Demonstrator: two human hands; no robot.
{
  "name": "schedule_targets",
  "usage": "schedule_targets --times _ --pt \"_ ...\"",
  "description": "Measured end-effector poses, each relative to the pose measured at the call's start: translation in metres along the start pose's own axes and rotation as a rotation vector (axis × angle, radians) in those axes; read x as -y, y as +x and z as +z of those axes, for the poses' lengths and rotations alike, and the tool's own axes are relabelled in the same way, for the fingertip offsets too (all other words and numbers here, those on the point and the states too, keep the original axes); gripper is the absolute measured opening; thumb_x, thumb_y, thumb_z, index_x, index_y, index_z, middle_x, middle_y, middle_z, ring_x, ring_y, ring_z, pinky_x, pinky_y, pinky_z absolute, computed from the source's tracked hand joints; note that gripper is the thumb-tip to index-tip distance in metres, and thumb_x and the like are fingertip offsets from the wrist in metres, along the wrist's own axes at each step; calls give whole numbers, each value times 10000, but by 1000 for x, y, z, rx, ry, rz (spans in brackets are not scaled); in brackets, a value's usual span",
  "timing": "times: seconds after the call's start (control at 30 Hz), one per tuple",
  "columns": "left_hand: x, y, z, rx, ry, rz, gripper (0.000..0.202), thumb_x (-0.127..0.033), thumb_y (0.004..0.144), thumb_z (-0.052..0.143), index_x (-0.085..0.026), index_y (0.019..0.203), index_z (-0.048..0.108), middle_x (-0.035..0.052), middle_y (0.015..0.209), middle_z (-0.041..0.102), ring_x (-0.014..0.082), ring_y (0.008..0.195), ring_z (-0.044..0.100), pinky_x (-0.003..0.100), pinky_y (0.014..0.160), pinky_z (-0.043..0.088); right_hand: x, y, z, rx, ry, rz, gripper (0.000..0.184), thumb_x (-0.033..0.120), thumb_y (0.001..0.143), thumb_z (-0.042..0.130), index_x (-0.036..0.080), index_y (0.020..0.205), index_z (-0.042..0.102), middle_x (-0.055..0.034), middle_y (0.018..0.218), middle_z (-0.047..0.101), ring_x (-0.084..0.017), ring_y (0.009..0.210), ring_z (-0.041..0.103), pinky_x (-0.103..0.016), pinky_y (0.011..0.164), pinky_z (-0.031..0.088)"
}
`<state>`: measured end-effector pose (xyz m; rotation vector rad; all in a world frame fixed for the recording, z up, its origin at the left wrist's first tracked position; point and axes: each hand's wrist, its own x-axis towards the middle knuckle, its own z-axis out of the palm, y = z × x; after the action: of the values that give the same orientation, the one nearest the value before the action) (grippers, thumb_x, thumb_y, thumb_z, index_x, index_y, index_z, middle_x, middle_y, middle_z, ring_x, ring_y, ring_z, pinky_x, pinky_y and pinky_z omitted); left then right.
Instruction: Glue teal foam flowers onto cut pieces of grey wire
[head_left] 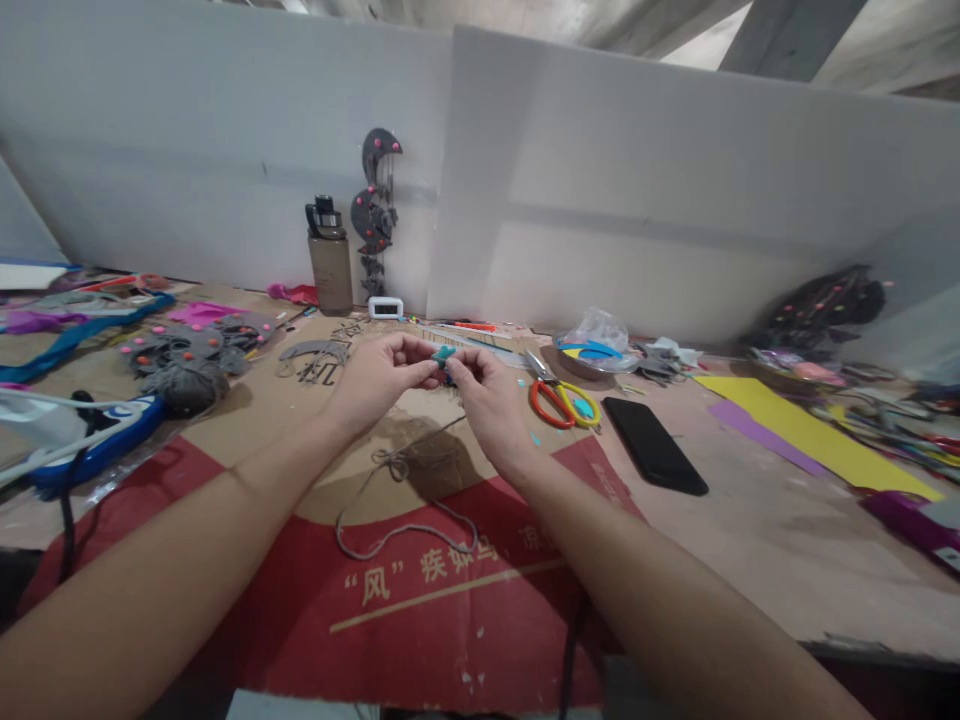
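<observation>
My left hand (386, 372) and my right hand (484, 395) meet over the cardboard at the middle of the table. Fingers and thumbs of both are pinched on a small teal piece (444, 354), whose kind is too small to make out. From beneath my right hand a thin grey cord (405, 530) trails down and lies in a loop with a tangle on the red and brown cardboard sheet (480, 650). Red and yellow-handled scissors (559, 395) rest to the right of my right hand, with teal scraps close by.
A black phone (654, 445) lies right of the scissors. Behind stand a bottle (330, 265), a small white clock (385, 308) and a bowl (594, 362). Grey yarn (186, 385) and a blue power strip (101, 440) lie left. Yellow paper (810, 430) is at right.
</observation>
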<state>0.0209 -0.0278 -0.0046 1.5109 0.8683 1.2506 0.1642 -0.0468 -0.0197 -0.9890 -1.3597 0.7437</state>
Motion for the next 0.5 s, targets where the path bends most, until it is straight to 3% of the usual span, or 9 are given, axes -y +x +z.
schedule_targets --times 0.5 --pt "-1 0 -2 63 30 35 244 -237 663 733 -123 859 644 45 791 692 139 713 655 323 756 538 1 -1 -2 -14 -75 -45 149 309 787 532 168 747 557 12 686 567 -105 617 484 -250 587 350"
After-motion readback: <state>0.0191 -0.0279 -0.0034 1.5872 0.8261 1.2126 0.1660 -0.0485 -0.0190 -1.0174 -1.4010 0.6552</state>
